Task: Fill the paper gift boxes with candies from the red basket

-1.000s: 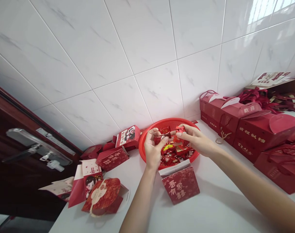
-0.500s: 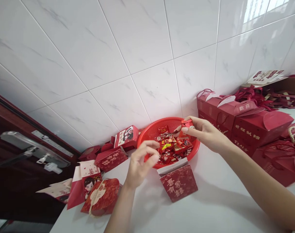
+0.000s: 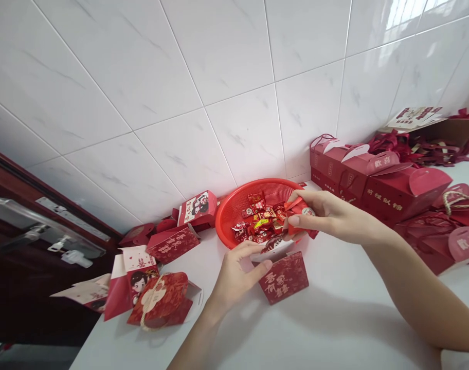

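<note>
My left hand [image 3: 236,272] is at the left side of a small dark-red gift box [image 3: 284,280] with gold characters, its thumb at the front edge and its fingers behind. The box stands on the white table with its top raised. Red-wrapped candies [image 3: 296,208] are pinched in my right hand [image 3: 332,216], above and just behind the box. Beyond both hands sits a red plastic basket [image 3: 224,223] holding many wrapped candies [image 3: 257,218]. My right hand hides part of its right side.
On the left lie several red boxes [image 3: 173,244] and a rope-handled red box [image 3: 161,300]. Stacked red boxes [image 3: 389,198] stand on the right, with dark-red ribbons [image 3: 423,146] behind them. A tiled wall [image 3: 242,133] rises behind the basket, and a door handle [image 3: 22,221] is at far left.
My left hand has moved right and taken hold of the box's left edge. My right hand has brought the candies from over the basket nearer to the box.
</note>
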`<action>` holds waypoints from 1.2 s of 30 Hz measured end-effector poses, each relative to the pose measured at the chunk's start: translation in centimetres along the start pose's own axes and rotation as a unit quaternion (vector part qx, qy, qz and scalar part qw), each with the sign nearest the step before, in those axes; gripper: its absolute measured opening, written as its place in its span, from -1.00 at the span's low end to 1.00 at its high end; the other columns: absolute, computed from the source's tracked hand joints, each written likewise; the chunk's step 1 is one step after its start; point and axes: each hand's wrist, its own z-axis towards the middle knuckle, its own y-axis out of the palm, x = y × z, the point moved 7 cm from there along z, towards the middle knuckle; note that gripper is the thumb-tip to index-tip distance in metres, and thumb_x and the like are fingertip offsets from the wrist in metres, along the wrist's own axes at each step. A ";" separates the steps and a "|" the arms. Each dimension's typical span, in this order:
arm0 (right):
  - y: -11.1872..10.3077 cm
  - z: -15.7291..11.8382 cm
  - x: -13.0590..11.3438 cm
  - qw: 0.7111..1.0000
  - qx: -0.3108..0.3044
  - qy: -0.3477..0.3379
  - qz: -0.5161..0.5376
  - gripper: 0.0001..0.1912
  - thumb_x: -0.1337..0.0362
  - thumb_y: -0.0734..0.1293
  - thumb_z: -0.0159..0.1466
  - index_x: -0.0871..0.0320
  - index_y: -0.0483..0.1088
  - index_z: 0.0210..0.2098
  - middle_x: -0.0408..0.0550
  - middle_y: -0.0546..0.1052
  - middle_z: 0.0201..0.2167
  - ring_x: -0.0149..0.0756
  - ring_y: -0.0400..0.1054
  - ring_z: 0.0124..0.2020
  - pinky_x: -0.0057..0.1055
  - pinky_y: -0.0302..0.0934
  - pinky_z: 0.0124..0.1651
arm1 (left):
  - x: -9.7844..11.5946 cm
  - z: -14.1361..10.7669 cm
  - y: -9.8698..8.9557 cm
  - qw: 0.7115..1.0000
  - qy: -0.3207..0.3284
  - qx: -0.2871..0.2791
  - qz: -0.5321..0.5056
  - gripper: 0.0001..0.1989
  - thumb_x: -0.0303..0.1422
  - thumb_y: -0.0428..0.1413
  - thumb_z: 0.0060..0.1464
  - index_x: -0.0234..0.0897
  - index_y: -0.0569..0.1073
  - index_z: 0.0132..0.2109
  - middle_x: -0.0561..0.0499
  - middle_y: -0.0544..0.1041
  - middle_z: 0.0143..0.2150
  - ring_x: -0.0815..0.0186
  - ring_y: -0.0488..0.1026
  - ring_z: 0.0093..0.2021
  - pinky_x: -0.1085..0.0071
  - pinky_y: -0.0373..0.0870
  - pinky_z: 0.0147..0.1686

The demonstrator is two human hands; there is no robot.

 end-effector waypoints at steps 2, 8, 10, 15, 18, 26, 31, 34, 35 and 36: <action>0.7 0.2 0.5 1.000 -0.026 0.004 -0.011 -0.74 0.10 0.36 0.30 0.15 0.30 -0.34 -0.17 0.46 -0.43 -0.39 0.37 -0.42 -0.48 0.22 -0.43 | 0.2 -0.1 0.0 1.000 -0.011 -0.021 0.006 -0.61 -0.24 0.33 0.01 -0.17 0.61 0.01 -0.09 0.57 -0.01 0.12 0.50 0.04 0.22 0.41 0.11; 2.8 0.8 1.7 0.994 -0.068 0.002 -0.082 -0.79 0.20 0.33 0.30 0.14 0.26 -0.38 -0.23 0.38 -0.52 -0.44 0.24 -0.52 -0.49 0.09 -0.49 | 0.6 -0.4 0.2 0.997 -0.032 -0.069 0.015 -0.42 -0.23 0.38 -0.07 -0.06 0.53 0.15 -0.07 0.48 0.14 0.07 0.40 0.19 0.17 0.29 0.25; 3.3 0.8 1.8 0.991 -0.088 0.004 -0.098 -0.83 0.21 0.32 0.31 0.17 0.32 -0.35 -0.19 0.44 -0.47 -0.42 0.28 -0.50 -0.48 0.11 -0.46 | 0.5 -0.4 0.2 0.997 -0.035 -0.071 0.019 -0.40 -0.20 0.40 -0.08 -0.06 0.53 0.15 -0.07 0.47 0.14 0.06 0.39 0.19 0.16 0.28 0.25; 3.9 0.7 1.3 0.982 -0.113 -0.035 -0.150 -0.91 0.32 0.32 0.30 0.20 0.46 -0.27 -0.13 0.54 -0.41 -0.40 0.34 -0.43 -0.49 0.15 -0.38 | 0.5 -0.3 0.3 0.996 -0.008 -0.081 0.021 -0.40 -0.15 0.39 -0.08 -0.03 0.53 0.15 -0.06 0.49 0.09 0.06 0.43 0.14 0.15 0.32 0.21; 4.4 0.5 1.4 0.975 -0.142 -0.043 -0.168 -0.86 0.37 0.30 0.30 0.20 0.50 -0.20 -0.11 0.57 -0.35 -0.38 0.38 -0.38 -0.48 0.16 -0.34 | 0.5 -0.2 0.2 0.997 -0.002 -0.080 0.019 -0.38 -0.15 0.39 -0.07 -0.05 0.52 0.17 -0.07 0.49 0.09 0.06 0.42 0.15 0.15 0.32 0.22; 4.4 1.0 1.4 0.980 -0.089 -0.080 -0.161 -0.92 0.33 0.35 0.29 0.18 0.50 -0.26 -0.11 0.57 -0.35 -0.37 0.39 -0.37 -0.47 0.19 -0.34 | 0.5 -0.3 0.2 0.997 -0.004 -0.081 0.012 -0.40 -0.18 0.39 -0.08 -0.05 0.53 0.16 -0.07 0.49 0.11 0.06 0.42 0.15 0.17 0.35 0.18; 4.6 0.9 1.1 0.981 -0.098 -0.100 -0.135 -0.85 0.23 0.38 0.30 0.15 0.50 -0.18 -0.07 0.59 -0.21 -0.31 0.46 -0.21 -0.43 0.30 -0.19 | 0.8 -0.3 0.5 0.995 -0.009 -0.095 0.000 -0.40 -0.20 0.39 -0.06 -0.06 0.52 0.16 -0.08 0.49 0.11 0.05 0.40 0.17 0.12 0.30 0.23; 2.2 1.1 0.3 0.984 -0.012 -0.114 -0.133 -0.82 0.19 0.34 0.32 0.16 0.49 -0.20 -0.04 0.59 -0.22 -0.28 0.47 -0.19 -0.39 0.33 -0.13 | 0.6 -0.5 0.3 0.996 -0.029 -0.087 0.018 -0.37 -0.16 0.40 -0.10 -0.04 0.52 0.17 -0.09 0.46 0.17 0.01 0.36 0.22 0.10 0.26 0.26; 1.2 1.3 0.3 0.985 0.012 -0.110 -0.134 -0.81 0.17 0.33 0.33 0.17 0.48 -0.21 -0.04 0.59 -0.23 -0.28 0.47 -0.20 -0.37 0.34 -0.13 | 0.5 -0.6 0.3 0.995 -0.038 -0.090 0.024 -0.37 -0.15 0.40 -0.11 -0.04 0.53 0.16 -0.10 0.46 0.18 -0.01 0.36 0.23 0.08 0.26 0.26; 0.3 1.6 0.6 0.984 0.031 -0.104 -0.139 -0.80 0.15 0.33 0.32 0.17 0.48 -0.22 -0.03 0.59 -0.24 -0.27 0.48 -0.22 -0.36 0.35 -0.13 | 0.5 -0.7 0.4 0.994 -0.046 -0.096 0.030 -0.37 -0.14 0.40 -0.12 -0.04 0.54 0.15 -0.11 0.45 0.19 -0.03 0.34 0.24 0.06 0.25 0.26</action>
